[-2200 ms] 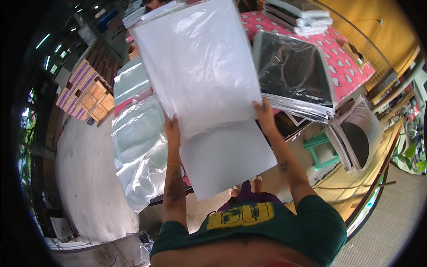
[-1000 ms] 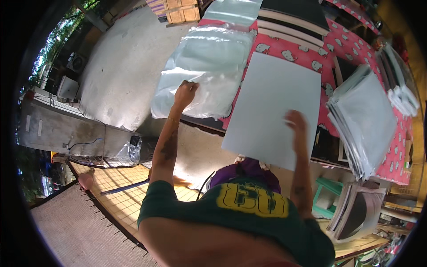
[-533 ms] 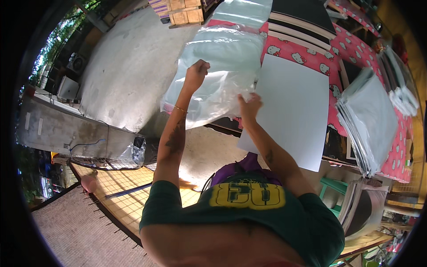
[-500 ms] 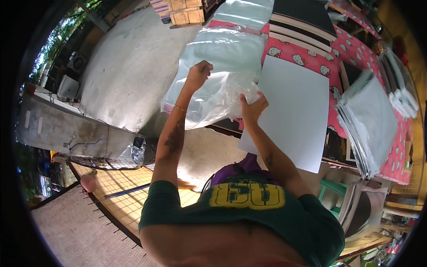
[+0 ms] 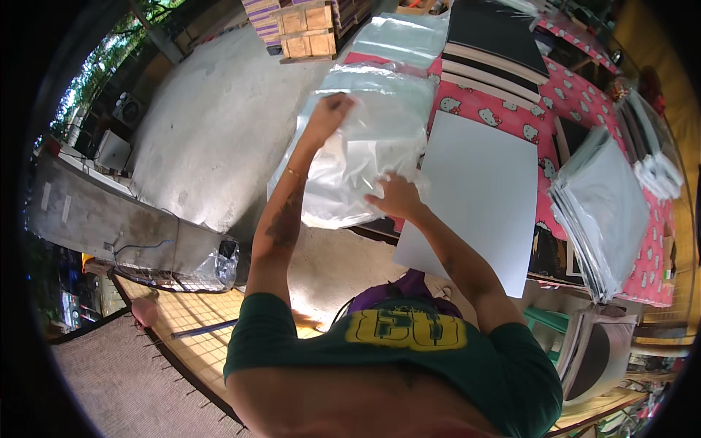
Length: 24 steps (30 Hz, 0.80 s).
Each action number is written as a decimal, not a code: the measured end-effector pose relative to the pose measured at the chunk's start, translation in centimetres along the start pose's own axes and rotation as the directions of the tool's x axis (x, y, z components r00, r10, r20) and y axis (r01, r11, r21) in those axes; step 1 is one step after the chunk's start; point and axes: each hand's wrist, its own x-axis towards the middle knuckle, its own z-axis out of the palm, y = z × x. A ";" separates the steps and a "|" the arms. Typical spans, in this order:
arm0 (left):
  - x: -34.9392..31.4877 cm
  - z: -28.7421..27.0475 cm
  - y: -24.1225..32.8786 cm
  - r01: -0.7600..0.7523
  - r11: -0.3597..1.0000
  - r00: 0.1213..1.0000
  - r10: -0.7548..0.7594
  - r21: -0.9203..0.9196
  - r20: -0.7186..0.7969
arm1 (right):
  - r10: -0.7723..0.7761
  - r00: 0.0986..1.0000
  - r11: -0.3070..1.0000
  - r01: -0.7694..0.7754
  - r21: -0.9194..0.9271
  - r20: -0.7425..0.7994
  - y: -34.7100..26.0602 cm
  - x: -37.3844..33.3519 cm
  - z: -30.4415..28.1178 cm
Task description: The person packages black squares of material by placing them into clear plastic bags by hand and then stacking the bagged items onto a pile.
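A stack of clear, bluish plastic sheets [image 5: 401,95] lies on the table ahead of me. The top plastic sheet [image 5: 343,186] is crumpled and whitish toward the near edge. My left hand [image 5: 330,117] is over the stack's left part, its fingers curled together on the film, slightly blurred. Nearer to me, my right hand [image 5: 398,196] rests on the film by the stack's right edge, with fingers spread. Just right of it, a large white board [image 5: 478,182] lies flat, its near corner jutting past the table edge.
The table wears a pink patterned cover [image 5: 489,98]. Black boards [image 5: 496,36] are stacked at the far side. Plastic-wrapped boards [image 5: 606,204] stand to the right. Wooden crates [image 5: 307,33] sit on the concrete floor [image 5: 212,109] beyond. A green stool [image 5: 544,321] is at lower right.
My right hand has moved left and nearer to me, from the white board's edge onto the film, and flattened. The near part of the film is spread wider.
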 end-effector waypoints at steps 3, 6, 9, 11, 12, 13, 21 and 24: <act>-3.6 3.9 8.3 0.095 0.938 0.945 0.021 -0.334 0.327 | 0.110 0.929 0.661 0.196 0.724 -0.352 -1.2 1.6 -3.9; -5.7 7.4 8.8 -0.201 0.967 0.975 0.182 -0.155 -0.128 | 0.391 0.892 0.086 0.212 0.973 -0.229 -3.2 0.1 -7.5; -6.8 10.2 5.9 -0.031 0.968 0.999 0.028 -0.248 -0.017 | 0.388 0.858 0.065 0.338 0.939 -0.336 -3.8 -3.5 -9.4; -7.1 11.7 7.6 -0.208 0.978 0.956 0.203 -0.002 -0.211 | 0.352 0.881 0.248 0.239 0.939 -0.317 0.1 -6.2 -9.9; -7.4 12.3 8.3 -0.270 0.953 0.909 0.299 0.137 -0.290 | 0.334 0.894 0.329 0.186 0.926 -0.298 0.4 -7.3 -10.3; -7.4 12.9 8.3 -0.282 0.943 0.890 0.326 0.179 -0.320 | 0.375 0.832 0.195 0.359 0.913 -0.408 -0.2 -8.1 -10.4; -5.3 9.2 -0.8 -0.058 0.997 0.880 0.027 -0.052 -0.475 | 0.607 0.671 -0.158 0.628 0.762 -0.426 8.4 -20.7 -15.6; -5.4 -0.4 -9.1 0.118 0.884 0.749 -0.378 -0.452 -0.545 | 0.722 0.559 -0.023 0.608 0.794 -0.408 13.6 -28.5 -18.4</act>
